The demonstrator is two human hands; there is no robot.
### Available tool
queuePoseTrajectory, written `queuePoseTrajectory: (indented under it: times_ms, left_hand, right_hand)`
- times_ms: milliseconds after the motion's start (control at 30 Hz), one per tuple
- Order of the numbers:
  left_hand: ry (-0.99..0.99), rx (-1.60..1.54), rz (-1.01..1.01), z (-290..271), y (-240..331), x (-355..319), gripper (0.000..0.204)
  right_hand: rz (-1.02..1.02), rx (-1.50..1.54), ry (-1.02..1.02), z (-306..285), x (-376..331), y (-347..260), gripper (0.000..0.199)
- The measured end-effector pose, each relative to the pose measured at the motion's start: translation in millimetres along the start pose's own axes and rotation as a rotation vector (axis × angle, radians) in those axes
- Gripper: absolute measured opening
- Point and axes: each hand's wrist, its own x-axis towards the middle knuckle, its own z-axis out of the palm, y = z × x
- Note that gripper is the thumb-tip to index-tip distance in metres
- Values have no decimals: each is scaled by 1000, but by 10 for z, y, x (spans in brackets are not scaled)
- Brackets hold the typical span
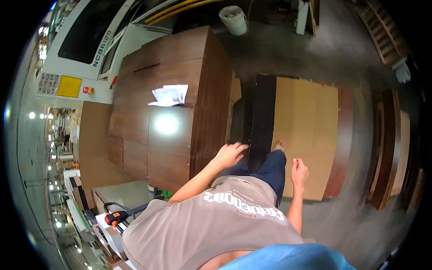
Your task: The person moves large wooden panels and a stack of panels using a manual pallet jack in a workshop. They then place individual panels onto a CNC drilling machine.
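My left hand hangs over the gap beside a tall stack of brown wood-grain panels. Its fingers are stretched out and nothing is in them. To the right, my right hand hangs above a low stack topped with a tan cardboard sheet; its fingers are loosely curled and nothing shows in them. One of my feet is over the near left part of that sheet. Folded white papers lie on top of the tall panel stack.
A white machine with a dark window stands at the far left. Near left is a cart handle with red and black grips. A white bucket is on the floor beyond. More boards are stacked at the right.
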Motion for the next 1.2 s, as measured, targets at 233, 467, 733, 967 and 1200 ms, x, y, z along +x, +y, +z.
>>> queuePoseTrajectory:
  times_ms: [233, 467, 733, 967, 1200]
  left_hand:
    - [-147, -467, -849, 1105, -1475, -564, 38]
    - [-395, -794, -1048, 1048, -1672, 701, 24]
    - [162, -760, -744, -808, -2539, 5608, 35]
    - [383, -1331, -426, -2423, -2304, 7700, 28]
    - [-157, -655, -670, -1541, -2354, 6695, 41]
  right_hand:
    - [-95, 76, 42, -1098, 2591, -824, 26]
    - [-218, -147, 56, -922, 4425, -1131, 21]
    - [-16, -357, -280, -798, 5837, -1639, 16]
    - [119, -295, -376, -745, 6946, -2153, 13]
    - [-71, -348, -420, -833, 7198, -2172, 14]
